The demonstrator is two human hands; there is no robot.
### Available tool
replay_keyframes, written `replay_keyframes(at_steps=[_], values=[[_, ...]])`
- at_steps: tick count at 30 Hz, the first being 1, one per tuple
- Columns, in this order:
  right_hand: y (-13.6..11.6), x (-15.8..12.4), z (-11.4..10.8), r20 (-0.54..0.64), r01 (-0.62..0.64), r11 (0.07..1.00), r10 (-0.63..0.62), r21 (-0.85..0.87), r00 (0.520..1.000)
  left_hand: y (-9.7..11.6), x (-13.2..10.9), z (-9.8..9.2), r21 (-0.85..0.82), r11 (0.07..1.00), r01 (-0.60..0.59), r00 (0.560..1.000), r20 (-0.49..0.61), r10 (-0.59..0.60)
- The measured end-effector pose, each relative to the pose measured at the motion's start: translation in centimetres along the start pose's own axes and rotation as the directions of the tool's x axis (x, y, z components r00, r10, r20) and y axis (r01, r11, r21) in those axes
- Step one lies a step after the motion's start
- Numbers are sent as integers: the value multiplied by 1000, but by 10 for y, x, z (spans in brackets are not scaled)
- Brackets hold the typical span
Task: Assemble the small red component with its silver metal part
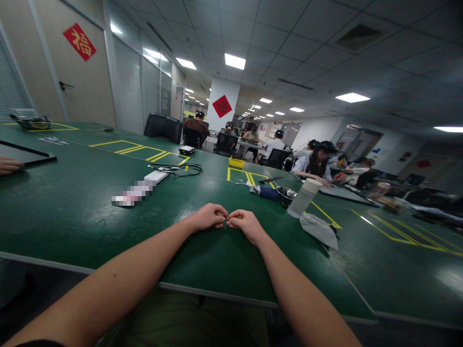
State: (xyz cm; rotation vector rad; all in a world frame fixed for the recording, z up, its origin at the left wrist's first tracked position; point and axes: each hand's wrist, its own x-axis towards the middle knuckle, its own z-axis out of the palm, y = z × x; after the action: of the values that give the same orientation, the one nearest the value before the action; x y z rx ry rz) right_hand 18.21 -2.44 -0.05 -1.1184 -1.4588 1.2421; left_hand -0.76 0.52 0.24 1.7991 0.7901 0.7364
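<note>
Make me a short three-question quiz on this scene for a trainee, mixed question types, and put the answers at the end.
1. Multiple choice: what colour are the tape lines on the table?
A) red
B) yellow
C) blue

2. True or false: the left hand and the right hand are close together.

3. Fill in the gap: the grey pouch lies to the ____ of both hands.

Key:
1. B
2. True
3. right

left hand [210,217]: bare | right hand [246,225]: bare | left sleeve [39,343]: dark edge | lap clothing [188,318]: dark olive-green
</note>
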Motion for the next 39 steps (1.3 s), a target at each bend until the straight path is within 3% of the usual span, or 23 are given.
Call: replay_keyframes(at_steps=[6, 12, 39], values=[[3, 5, -1, -47, -21, 996, 25, 89, 999, 0, 1, 0, -49, 998, 24, 1000, -5, -24], [4, 4, -1, -36, -7, 999, 8, 44, 999, 0, 0, 1, -68, 997, 25, 998, -54, -29], [8, 6, -2, -20, -19, 996, 21, 86, 1000, -1, 0, 2, -208, 978, 21, 997, -68, -36]])
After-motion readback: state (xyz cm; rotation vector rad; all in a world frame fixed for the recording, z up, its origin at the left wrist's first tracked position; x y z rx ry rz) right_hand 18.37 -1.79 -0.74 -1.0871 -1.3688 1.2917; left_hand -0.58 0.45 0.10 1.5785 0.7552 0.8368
